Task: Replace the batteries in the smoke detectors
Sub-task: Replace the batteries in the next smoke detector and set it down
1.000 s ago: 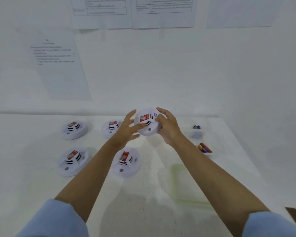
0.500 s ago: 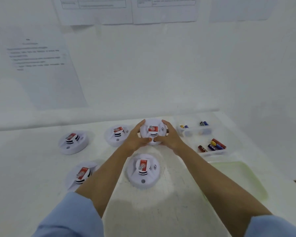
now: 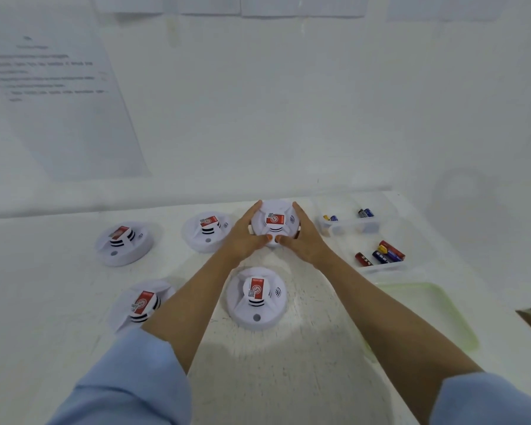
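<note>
White: five smoke detectors (image 3: 256, 297), two hands (image 3: 242, 237)

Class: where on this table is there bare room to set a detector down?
Bare: the table between the forearms, nearer than the front detector; the strip left of the left detectors; the green tray. Crowded: the back row, left hand and right hand around the held detector beside the battery bins.
</note>
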`<state>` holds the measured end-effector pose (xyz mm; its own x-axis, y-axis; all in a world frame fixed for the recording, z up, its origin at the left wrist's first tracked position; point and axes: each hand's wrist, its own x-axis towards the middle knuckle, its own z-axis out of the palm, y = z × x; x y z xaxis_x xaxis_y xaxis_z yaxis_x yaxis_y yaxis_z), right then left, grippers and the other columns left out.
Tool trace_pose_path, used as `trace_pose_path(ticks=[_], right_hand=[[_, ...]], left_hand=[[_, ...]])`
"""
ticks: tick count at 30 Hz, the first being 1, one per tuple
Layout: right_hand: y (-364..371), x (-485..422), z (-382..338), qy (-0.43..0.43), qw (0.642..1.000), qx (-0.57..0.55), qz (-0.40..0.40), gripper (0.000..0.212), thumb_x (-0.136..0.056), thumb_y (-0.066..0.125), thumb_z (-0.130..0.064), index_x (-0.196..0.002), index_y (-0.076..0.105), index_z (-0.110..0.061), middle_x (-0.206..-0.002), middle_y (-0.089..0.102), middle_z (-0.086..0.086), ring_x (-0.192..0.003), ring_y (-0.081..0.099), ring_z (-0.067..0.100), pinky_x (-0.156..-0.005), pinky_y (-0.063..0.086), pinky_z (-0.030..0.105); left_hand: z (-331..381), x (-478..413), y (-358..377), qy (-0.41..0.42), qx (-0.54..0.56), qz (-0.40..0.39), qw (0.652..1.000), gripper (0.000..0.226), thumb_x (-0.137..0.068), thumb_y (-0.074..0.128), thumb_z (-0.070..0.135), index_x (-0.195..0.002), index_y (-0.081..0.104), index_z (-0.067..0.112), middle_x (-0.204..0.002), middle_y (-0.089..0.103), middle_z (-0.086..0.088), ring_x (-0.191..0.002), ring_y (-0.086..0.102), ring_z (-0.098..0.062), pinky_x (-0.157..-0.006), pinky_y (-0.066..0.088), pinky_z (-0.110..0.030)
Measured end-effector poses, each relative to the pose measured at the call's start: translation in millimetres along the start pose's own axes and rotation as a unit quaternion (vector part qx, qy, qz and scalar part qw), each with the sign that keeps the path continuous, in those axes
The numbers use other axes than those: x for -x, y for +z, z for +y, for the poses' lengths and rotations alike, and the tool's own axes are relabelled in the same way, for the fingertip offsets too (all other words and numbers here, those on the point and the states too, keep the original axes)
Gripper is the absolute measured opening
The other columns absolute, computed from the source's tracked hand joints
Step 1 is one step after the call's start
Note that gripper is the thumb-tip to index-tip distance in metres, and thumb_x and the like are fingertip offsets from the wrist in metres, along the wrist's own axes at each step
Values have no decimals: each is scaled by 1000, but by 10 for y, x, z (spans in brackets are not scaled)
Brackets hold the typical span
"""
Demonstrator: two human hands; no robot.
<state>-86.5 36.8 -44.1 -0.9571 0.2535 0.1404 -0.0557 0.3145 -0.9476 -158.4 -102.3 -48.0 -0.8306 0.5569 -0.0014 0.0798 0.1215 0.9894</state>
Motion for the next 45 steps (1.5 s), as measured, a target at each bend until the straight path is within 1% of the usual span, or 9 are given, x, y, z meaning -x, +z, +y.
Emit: trace_pose_path(ticks=[5, 9, 14, 23, 27, 32, 37, 41, 45], right_hand=[[-17, -23, 39, -1, 999, 45, 2, 60, -78, 64, 10, -130, 34, 6, -126, 47, 18, -118, 48, 27, -100, 44, 35], [-18, -7, 26, 7, 999, 48, -3, 62, -80, 62, 8, -133, 31, 2, -127, 44, 12, -119, 44, 21, -102, 40, 33], [-8, -14, 48, 3, 998, 57, -1, 63, -80, 65, 4, -134, 32, 1, -134, 44, 21, -127, 43, 30, -107, 38, 46], [6, -23, 47, 10, 998, 54, -7, 63, -80, 64, 4, -134, 32, 0, -135, 43, 21, -128, 41, 32, -107, 37, 49], [14, 9, 20, 12, 999, 45, -8, 64, -81, 64, 2, -136, 30, -1, -136, 41, 19, -129, 40, 30, -109, 36, 46], [13, 39, -52, 49, 998, 18, -18, 80, -85, 59, 2, -147, 10, -8, -149, 28, 8, -137, 29, 21, -112, 30, 34], [-4, 61, -119, 109, 987, -115, 7, 59, -92, 40, 4, -144, 26, -21, -147, 36, 7, -130, 41, 27, -104, 41, 45], [8, 68, -109, 107, 987, -122, 18, 54, -93, 34, 4, -142, 30, -19, -144, 37, 9, -128, 42, 29, -102, 43, 46], [10, 64, -98, 106, 987, -118, 16, 54, -93, 34, 3, -142, 30, -19, -145, 36, 9, -129, 41, 29, -104, 41, 48]], left_hand=[[6, 5, 8, -3, 2, -1, 1000, 76, -83, 65, -1, -145, 26, 20, -145, 39, -7, -128, 44, -26, -90, 48, -33], [5, 5, 11, -3, -5, -3, 1000, 77, -83, 65, -1, -145, 26, 21, -146, 37, -7, -129, 43, -27, -95, 47, -37], [19, 22, 26, 0, -1, 0, 1000, 75, -84, 63, -2, -145, 25, 19, -145, 39, -8, -129, 43, -26, -91, 46, -32], [12, 18, 23, 9, -19, -1, 1000, 75, -84, 63, -1, -146, 23, 17, -148, 34, -7, -132, 39, -26, -99, 44, -36], [17, 20, 22, 4, -11, -4, 1000, 75, -84, 63, -1, -146, 23, 19, -147, 35, -6, -130, 40, -25, -95, 46, -34], [5, 8, 18, 4, -12, -9, 1000, 75, -85, 63, 1, -146, 23, 18, -147, 34, -6, -131, 40, -25, -96, 45, -35], [-17, 1, -2, 3, 1, -19, 1000, 74, -84, 63, 1, -145, 26, 21, -147, 35, -6, -129, 42, -25, -96, 47, -38], [-15, 0, -2, 8, 1, -22, 1000, 73, -85, 63, 1, -145, 26, 20, -145, 36, -4, -122, 43, -19, -88, 47, -31], [-27, -6, -11, 8, 2, -27, 1000, 73, -85, 63, 2, -145, 25, 20, -147, 35, -5, -129, 41, -24, -89, 48, -32]])
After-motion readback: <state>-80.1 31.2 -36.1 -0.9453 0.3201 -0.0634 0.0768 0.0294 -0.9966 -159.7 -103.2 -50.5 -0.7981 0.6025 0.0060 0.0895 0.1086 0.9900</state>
